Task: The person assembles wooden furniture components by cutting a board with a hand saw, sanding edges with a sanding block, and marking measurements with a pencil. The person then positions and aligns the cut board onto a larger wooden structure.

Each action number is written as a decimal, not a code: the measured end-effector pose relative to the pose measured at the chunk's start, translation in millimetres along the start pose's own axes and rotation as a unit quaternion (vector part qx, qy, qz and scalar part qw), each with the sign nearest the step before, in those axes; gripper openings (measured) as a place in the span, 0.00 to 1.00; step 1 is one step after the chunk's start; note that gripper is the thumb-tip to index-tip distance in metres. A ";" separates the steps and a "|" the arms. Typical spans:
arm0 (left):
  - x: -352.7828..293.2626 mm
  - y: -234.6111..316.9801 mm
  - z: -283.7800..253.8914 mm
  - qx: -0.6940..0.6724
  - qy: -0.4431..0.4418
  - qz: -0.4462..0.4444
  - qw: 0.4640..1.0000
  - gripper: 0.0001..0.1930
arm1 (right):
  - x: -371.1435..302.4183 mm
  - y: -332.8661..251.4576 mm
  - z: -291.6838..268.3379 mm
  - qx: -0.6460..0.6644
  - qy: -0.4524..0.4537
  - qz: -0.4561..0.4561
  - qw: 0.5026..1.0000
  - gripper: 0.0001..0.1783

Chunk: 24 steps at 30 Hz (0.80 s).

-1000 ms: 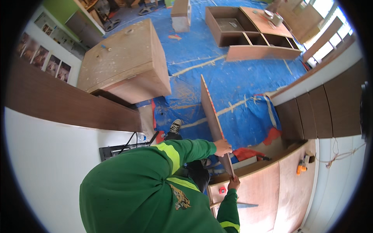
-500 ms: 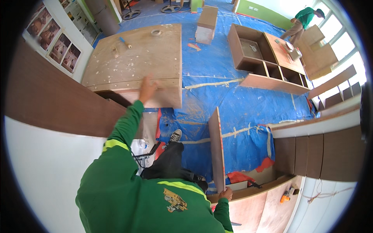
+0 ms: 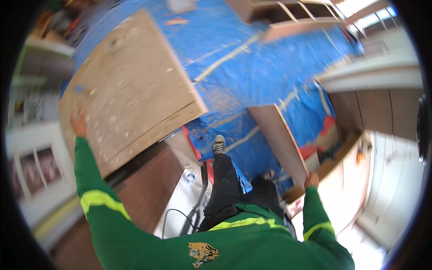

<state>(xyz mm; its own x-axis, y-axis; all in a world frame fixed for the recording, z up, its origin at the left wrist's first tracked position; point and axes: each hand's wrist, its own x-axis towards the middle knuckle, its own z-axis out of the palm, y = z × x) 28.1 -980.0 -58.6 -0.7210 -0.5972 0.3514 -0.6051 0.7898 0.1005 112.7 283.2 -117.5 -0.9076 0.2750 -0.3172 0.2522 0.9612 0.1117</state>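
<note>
My left hand reaches over the far-left part of a large wooden panel top spotted with pale marks. Its fingers look spread and hold nothing, though motion blurs them. Just beyond the fingertips lies a small tool with a blue part and a tan end; its kind is too smeared to tell. On the right, my right hand grips the near end of a long brown wooden board, which stands on edge, tilted, above the blue sheet.
Blue sheeting with tape strips covers the floor. An open wooden cabinet frame lies at the far right. Beside my leg are a clear plastic bottle and a dark metal bar. An orange-handled tool rests on the pale panel at right.
My view has swung left and tilted. The left arm has stretched farther across the panel top toward the blue and tan tool. My right hand still holds the board, which now slants.
</note>
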 end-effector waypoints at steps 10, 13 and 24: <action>-1.2 3.1 -10.5 0.020 0.023 -0.015 0.999 0.15 | 43.6 -48.8 -31.8 0.034 -0.052 0.104 0.993 0.06; -43.9 13.7 -34.7 -0.024 0.088 -0.050 0.995 0.15 | 39.6 -32.9 -33.8 0.021 -0.051 0.088 0.995 0.04; -285.9 221.7 -107.2 -0.971 -0.054 -0.138 0.189 0.09 | 51.5 -9.6 -16.0 0.118 -0.002 0.056 0.991 0.16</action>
<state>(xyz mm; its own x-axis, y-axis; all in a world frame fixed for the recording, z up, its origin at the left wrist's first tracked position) 136.3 -619.1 -37.0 -0.8188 -0.5695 0.0723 0.5636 -0.7736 0.2896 58.2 287.8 -119.9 -0.8684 0.3797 -0.3190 0.4231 0.9028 -0.0771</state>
